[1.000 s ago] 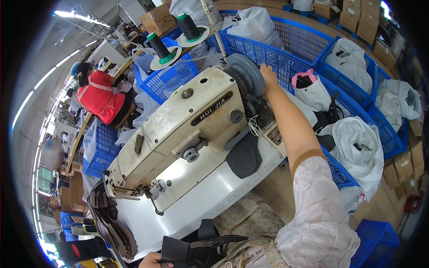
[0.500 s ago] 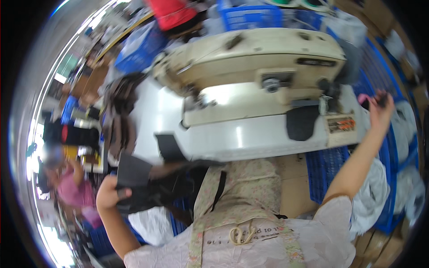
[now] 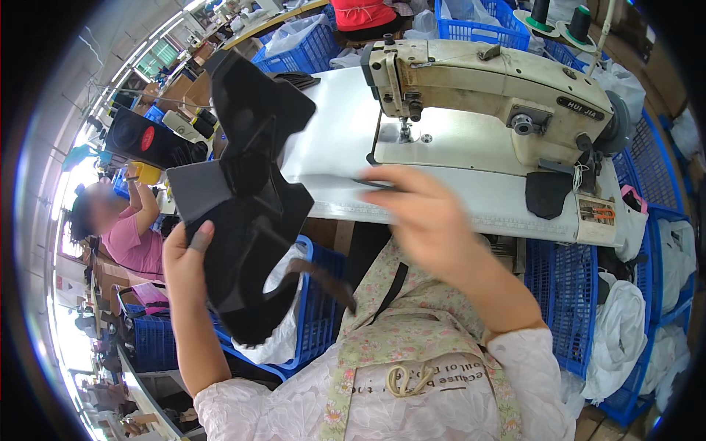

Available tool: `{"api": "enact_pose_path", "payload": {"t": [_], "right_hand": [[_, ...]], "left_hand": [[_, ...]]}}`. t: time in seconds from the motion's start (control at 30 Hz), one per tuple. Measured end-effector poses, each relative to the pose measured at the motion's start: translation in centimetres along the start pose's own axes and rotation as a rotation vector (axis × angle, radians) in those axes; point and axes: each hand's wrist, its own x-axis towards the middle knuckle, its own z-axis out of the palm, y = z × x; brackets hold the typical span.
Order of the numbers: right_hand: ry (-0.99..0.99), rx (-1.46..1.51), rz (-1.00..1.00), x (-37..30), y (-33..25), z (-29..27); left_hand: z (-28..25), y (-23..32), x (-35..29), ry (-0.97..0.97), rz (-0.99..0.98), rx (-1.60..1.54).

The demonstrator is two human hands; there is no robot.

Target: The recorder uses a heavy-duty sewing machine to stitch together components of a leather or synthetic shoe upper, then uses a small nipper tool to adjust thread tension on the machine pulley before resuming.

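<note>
My left hand [image 3: 187, 261] grips a large black sewn fabric piece [image 3: 250, 198] by its left edge, thumb on top. It is held up at the left of the sewing table, with angular flaps, a grey panel and a dangling brown strip [image 3: 320, 279]. My right hand [image 3: 434, 220], smeared by motion, is over the table's front edge. Its fingers are closed on a small, slim dark thing [image 3: 379, 185], too blurred to name, pointing toward the fabric. Behind it stands a cream sewing machine [image 3: 471, 95], its needle and presser foot above the bed.
On the white table [image 3: 331, 158], a black fabric patch [image 3: 548, 195] lies near the machine's right end. Blue crates [image 3: 323, 309] stand below left, others [image 3: 555, 294] below right. Thread cones [image 3: 540, 15] stand behind. A person in pink [image 3: 132, 239] sits at left, another in red [image 3: 364, 13] beyond.
My right hand has come from the table's far right to the middle, carrying the small dark thing. My left hand has raised the black fabric piece, now spread upright. The view has shifted left.
</note>
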Motion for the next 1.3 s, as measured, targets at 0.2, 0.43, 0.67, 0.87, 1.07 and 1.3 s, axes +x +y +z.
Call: {"api": "enact_pose_path", "payload": {"t": [0.2, 0.43, 0.67, 0.87, 1.07, 1.3], "right_hand": [[-0.279, 0.323, 0.146, 4.6, -3.3, 11.0], [-0.376, 0.291, 0.484, 7.7, -1.7, 5.0], [-0.702, 0.272, 0.765, 2.9, 3.0, -4.0], [-0.709, 0.221, 1.159, -1.5, 8.0, -5.0], [-0.45, 0.333, 1.296, -3.6, 10.1, -7.8], [-0.337, 0.253, 1.363, -5.5, 12.4, -8.2]], "left_hand": [[4.5, -3.7, -1.9, 0.019, 0.246, 0.207], [10.6, -3.0, -3.8, -0.302, 0.673, 0.181], [7.7, -2.9, 1.3, -0.107, 1.031, 0.087], [17.9, -13.6, 10.6, -0.5, 0.779, 0.387], [21.8, -16.1, 11.0, -0.497, 0.66, 0.379], [24.7, -12.8, 12.0, -0.63, 0.521, 0.799]]}}
